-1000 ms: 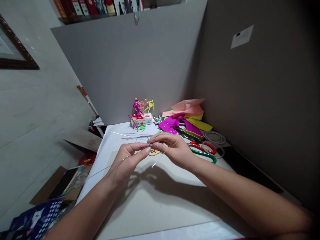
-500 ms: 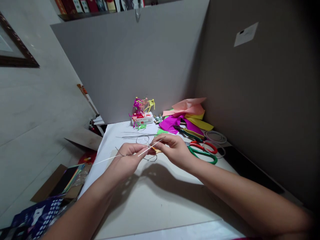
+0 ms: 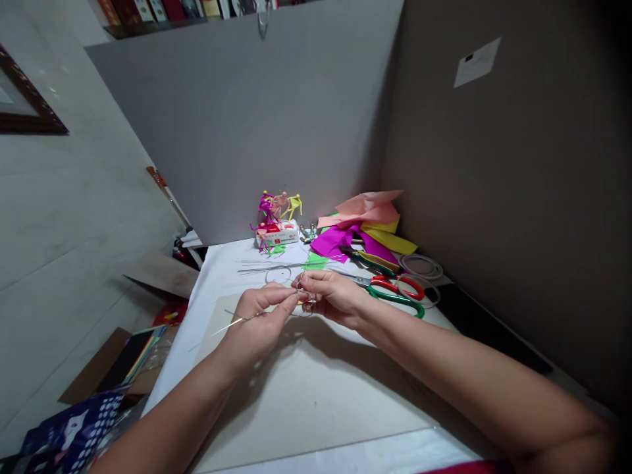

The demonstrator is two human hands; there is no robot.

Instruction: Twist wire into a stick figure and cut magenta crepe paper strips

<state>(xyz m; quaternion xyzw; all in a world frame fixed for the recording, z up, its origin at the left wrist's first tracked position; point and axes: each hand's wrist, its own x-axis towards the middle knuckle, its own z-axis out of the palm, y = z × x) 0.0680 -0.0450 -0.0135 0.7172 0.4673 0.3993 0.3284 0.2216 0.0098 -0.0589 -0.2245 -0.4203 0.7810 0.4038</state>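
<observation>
Both hands meet above the board near the middle of the table. My left hand [image 3: 261,319] pinches a thin silvery wire [image 3: 234,322] between thumb and fingers; its straight end sticks out to the left past the wrist. My right hand [image 3: 330,296] is closed on the same wire at the fingertips, where it is bent and looped. Fingers partly hide the twisted part. Just beyond the hands lie several loose straight wires [image 3: 269,267] and a wire ring. Right of my right hand are scissors [image 3: 395,289] with red and green handles.
A beige board [image 3: 306,401] lies under the hands. Behind stand small colored wire figures [image 3: 276,207] on a white box [image 3: 279,236]. Crumpled colored paper [image 3: 363,224], pliers [image 3: 372,262] and a coil of wire [image 3: 422,266] lie at the right. Grey panels [image 3: 247,125] wall off the back and right.
The straight wire piece that crossed over the fingertips is now bent into a loop there. My right hand has turned and closed in on it. The whole view has shifted slightly.
</observation>
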